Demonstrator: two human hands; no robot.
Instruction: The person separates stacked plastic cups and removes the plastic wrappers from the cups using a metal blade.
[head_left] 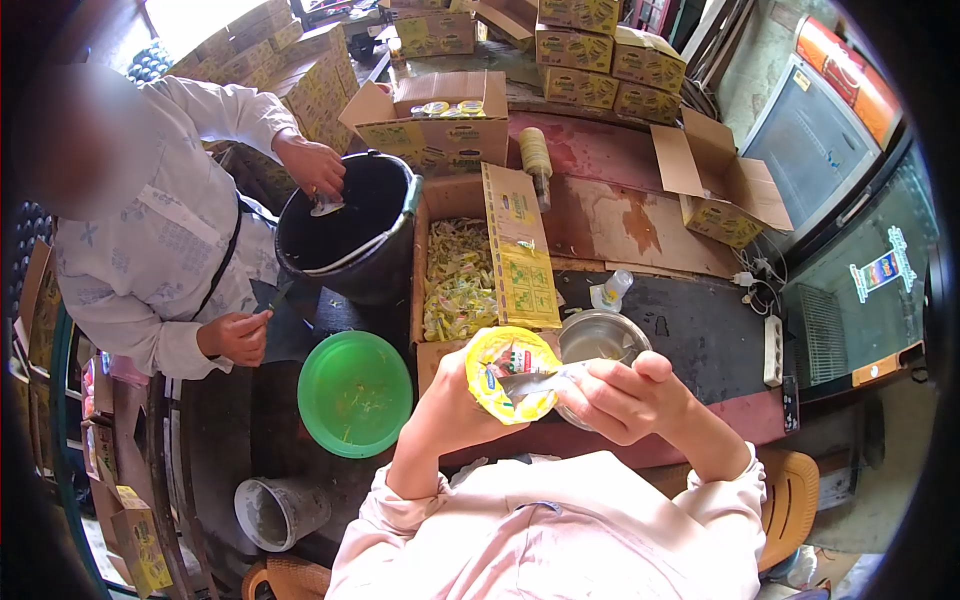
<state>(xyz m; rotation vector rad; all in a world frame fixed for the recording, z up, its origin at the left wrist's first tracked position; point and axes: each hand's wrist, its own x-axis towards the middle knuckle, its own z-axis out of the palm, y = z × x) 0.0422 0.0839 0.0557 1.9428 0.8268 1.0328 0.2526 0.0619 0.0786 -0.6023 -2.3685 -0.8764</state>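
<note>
My left hand (445,405) is wrapped round a cup with a yellow printed lid (512,370), its top facing the camera. A flat blade (530,383) lies across the lid, and my right hand (628,400) grips its other end with bent fingers. Behind my right hand stands a round metal bowl (603,337), partly hidden. An open carton (458,280) full of small yellow and clear scraps sits just beyond the cup. To the left of my left hand is a green basin (355,394).
At the left, a co-worker (170,200) reaches one hand into a black bucket (345,235). A grey-white pail (268,513) lies near the front left. Cartons (432,130) and a stack of cups (535,160) are at the back. A power strip (772,350) is at right.
</note>
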